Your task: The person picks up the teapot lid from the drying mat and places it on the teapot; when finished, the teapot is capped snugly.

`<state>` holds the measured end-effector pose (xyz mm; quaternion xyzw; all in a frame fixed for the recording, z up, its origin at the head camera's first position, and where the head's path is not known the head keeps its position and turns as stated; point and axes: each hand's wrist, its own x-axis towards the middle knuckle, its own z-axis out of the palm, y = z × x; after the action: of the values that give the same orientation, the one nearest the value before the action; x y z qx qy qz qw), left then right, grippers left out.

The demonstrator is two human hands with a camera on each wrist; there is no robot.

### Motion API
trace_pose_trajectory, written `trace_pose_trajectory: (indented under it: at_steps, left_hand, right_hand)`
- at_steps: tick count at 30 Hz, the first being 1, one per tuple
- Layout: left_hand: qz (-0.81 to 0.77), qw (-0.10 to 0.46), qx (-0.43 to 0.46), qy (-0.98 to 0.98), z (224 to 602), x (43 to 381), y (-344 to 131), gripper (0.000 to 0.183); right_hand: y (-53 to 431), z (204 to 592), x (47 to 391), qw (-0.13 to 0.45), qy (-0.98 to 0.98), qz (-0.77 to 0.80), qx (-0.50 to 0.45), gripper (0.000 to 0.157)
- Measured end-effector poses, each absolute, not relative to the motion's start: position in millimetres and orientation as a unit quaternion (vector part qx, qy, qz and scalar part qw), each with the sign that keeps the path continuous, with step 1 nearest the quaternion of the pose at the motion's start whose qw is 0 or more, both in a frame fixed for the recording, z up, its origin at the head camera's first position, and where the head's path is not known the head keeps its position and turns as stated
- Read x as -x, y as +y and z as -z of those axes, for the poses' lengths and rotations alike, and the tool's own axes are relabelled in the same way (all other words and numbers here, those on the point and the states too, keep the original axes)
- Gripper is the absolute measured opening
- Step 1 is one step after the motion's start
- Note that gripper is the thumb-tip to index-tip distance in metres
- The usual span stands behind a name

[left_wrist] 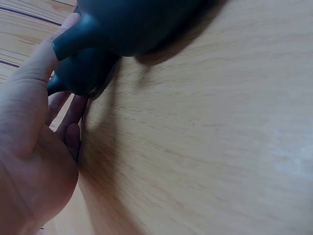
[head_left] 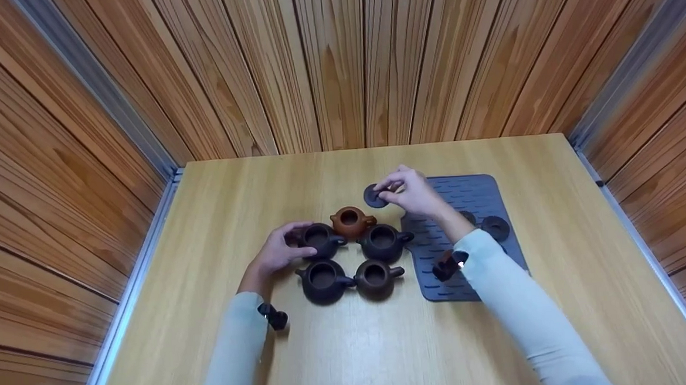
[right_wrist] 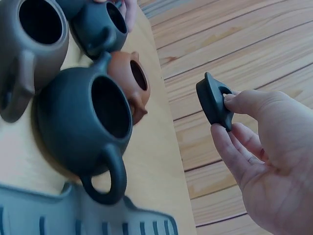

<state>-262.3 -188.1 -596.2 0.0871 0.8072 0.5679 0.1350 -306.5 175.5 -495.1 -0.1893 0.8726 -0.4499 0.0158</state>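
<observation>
My right hand (head_left: 415, 194) pinches a dark round teapot lid (head_left: 374, 196) by its knob, in the air behind the pots. The right wrist view shows the lid (right_wrist: 211, 102) tilted on edge between thumb and fingers. Around a dark lidless teapot (head_left: 320, 240) at the left curls my left hand (head_left: 278, 248), thumb in front and fingers behind. Beside that pot are a small orange-brown teapot (head_left: 350, 222) and another dark teapot (head_left: 382, 243). Nearer me sit a black teapot (head_left: 323, 283) and a brown teapot (head_left: 375, 280). All these pots have open tops.
A grey ridged mat (head_left: 456, 286) lies on the right of the wooden table (head_left: 204, 223), partly under my right forearm. On it rests a dark lid (head_left: 496, 227), with another lid (head_left: 467, 217) partly hidden by the arm. Wood-panelled walls (head_left: 336, 69) enclose the table.
</observation>
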Motion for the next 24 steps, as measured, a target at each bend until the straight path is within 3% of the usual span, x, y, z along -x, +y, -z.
trace_pose_trajectory:
  at_steps: [22,24]
  left_hand:
    - [-0.565,0.138,-0.079,0.809,596,261,-189,0.063]
    - [-0.576,0.138,-0.087,0.801,616,272,-196,0.064]
  right_hand:
    - [106,503,295,0.041,0.852,0.465,0.239,0.017]
    - [100,506,294,0.042,0.850,0.467,0.243,0.017]
